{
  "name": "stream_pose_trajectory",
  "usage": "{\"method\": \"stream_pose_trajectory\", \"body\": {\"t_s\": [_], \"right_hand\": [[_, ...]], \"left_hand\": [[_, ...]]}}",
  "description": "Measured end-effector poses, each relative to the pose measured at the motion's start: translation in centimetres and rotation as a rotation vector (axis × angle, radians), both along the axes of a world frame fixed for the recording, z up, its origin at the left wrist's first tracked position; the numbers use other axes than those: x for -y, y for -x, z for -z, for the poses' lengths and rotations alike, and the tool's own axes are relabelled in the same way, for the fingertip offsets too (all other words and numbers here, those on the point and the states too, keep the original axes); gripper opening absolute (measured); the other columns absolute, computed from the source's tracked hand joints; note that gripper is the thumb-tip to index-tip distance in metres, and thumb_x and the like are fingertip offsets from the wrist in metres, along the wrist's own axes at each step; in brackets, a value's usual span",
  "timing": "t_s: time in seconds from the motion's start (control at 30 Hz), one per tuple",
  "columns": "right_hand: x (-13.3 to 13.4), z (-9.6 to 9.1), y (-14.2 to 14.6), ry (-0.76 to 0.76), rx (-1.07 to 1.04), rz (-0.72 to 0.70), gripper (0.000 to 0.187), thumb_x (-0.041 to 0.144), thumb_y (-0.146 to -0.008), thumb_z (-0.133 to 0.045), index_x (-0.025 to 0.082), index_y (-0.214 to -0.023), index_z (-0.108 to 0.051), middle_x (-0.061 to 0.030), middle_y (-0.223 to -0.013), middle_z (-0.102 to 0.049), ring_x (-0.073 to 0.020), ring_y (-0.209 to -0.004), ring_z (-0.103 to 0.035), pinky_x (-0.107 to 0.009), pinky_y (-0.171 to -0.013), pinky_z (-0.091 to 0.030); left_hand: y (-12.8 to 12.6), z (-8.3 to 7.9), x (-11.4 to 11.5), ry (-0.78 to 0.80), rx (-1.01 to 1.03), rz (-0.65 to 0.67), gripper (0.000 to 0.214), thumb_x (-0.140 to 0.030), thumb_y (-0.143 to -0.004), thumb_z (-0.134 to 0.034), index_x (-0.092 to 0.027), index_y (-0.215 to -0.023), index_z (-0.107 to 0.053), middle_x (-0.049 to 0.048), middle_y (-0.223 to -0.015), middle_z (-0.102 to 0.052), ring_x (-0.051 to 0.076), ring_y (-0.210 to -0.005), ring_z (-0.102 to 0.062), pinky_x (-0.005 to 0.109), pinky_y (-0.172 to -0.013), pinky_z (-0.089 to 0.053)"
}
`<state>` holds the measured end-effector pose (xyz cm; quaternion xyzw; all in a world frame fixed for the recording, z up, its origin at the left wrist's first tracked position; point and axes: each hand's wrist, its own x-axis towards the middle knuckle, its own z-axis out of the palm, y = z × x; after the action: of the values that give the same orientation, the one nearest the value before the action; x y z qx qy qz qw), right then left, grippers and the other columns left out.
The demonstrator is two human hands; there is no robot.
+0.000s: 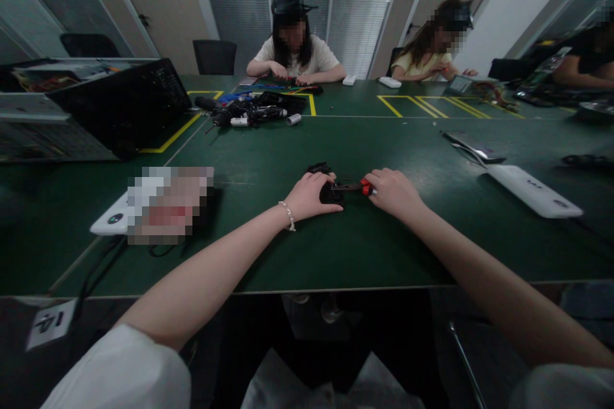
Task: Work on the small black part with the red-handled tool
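Note:
My left hand, with a bracelet at its wrist, is closed round a small black part on the table, its thumb along the near side. What exactly the part is, I cannot make out. Red-handled pliers lie in the grip of my right hand, the red handles mostly covered by its fingers. Their dark metal jaws point left and reach the black part. More dark pieces show just beyond my left fingertips.
On the green table, a white power bank and a phone lie right. A blurred-out item covers another power bank left. A computer case stands far left, near a drill and tools. People sit opposite.

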<state>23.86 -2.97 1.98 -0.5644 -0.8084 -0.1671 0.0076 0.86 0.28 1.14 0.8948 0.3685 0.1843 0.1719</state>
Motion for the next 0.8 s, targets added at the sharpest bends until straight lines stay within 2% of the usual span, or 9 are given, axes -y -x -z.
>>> {"method": "stream_pose_trajectory", "body": {"t_s": [0.8], "right_hand": [[0.07,-0.18,0.33,0.039,-0.007,0.019,0.026,0.018,-0.075,-0.053,0.013,-0.099,-0.062,-0.0103,-0.092,-0.064,-0.0230,-0.083,-0.056,-0.033,-0.069,-0.039]], "left_hand": [[0.05,0.14,0.12,0.006,0.017,-0.013,0.061,-0.057,-0.067,-0.069,-0.017,-0.111,-0.055,0.0096,-0.119,-0.058,0.031,-0.110,-0.050,0.045,-0.093,-0.044]]}}
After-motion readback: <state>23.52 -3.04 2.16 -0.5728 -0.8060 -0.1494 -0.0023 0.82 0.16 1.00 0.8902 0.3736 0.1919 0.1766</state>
